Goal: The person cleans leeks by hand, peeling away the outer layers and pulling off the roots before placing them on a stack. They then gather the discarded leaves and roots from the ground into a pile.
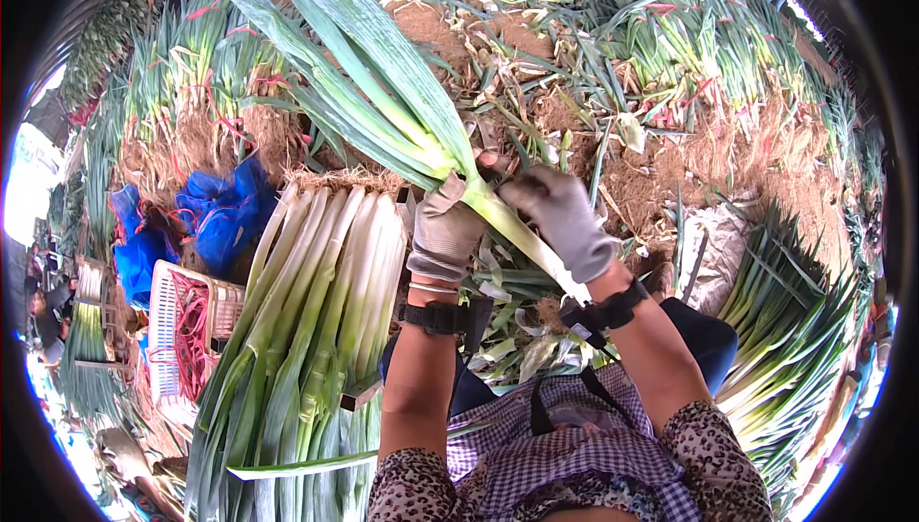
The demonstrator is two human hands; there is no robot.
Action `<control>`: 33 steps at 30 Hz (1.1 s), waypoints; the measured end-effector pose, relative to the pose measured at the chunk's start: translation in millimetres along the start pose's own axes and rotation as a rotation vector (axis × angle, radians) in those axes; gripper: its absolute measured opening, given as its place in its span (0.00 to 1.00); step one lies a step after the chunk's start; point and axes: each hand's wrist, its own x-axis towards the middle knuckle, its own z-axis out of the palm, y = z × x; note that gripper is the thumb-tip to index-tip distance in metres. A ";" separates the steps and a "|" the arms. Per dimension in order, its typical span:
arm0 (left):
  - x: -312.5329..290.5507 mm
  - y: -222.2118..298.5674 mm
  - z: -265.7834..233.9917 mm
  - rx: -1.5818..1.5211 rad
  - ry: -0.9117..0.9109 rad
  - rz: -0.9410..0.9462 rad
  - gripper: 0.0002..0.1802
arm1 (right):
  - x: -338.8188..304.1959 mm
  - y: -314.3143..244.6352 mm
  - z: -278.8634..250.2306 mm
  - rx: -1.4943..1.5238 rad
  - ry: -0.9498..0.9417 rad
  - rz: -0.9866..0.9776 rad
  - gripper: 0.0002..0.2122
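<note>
A long green onion [392, 72] slants across the middle, its broad green leaves pointing up and left and its white shank running down and right. My left hand [448, 225], in a pale glove, is closed around it where the leaves fork. On the shank's other side is my right hand [563, 214], also gloved, its fingers curled in at the stalk; what they pinch is hidden and a little blurred. To the left of my left forearm lies a row of trimmed green onions [325, 292], white root ends at the far side.
A white plastic basket [170, 330] with red ties stands at left, below blue plastic bags [225, 215]. Tied onion bundles [206, 72] stand far left, others [680, 43] far right. Peeled leaves [517, 91] litter the soil. More onions [795, 311] lie at right beside a pale sack [713, 249].
</note>
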 end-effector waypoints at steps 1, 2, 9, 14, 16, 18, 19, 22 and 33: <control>-5.9 6.6 2.0 0.071 0.114 -0.008 0.28 | -2.7 -1.3 -9.8 0.087 0.054 0.118 0.10; -6.9 10.2 -0.9 0.073 0.123 -0.006 0.28 | -5.7 -1.2 -22.6 0.173 0.108 0.237 0.10; 0.4 17.1 -8.1 -0.089 -0.084 -0.013 0.26 | -36.9 47.5 -120.2 0.362 0.500 0.282 0.12; -2.9 4.3 3.2 -0.067 -0.037 -0.012 0.27 | -20.5 -21.3 -38.3 -0.062 -0.025 -0.007 0.20; -0.8 -6.2 0.3 -0.022 0.025 -0.004 0.27 | -11.6 -28.0 -10.6 -0.183 -0.019 -0.093 0.19; -1.4 -9.8 0.0 -0.020 0.040 -0.017 0.28 | -5.6 -10.0 5.9 -0.244 0.068 -0.266 0.16; -2.4 -10.0 -0.7 0.009 0.039 0.015 0.28 | -6.3 -5.4 6.2 -0.175 0.036 -0.261 0.13; -4.1 -2.9 -6.9 0.039 0.043 0.028 0.31 | -29.5 10.0 -3.8 0.501 0.019 0.084 0.09; -0.8 1.5 -4.6 -0.002 -0.032 0.000 0.27 | -43.7 12.8 -69.9 0.497 0.057 -0.096 0.07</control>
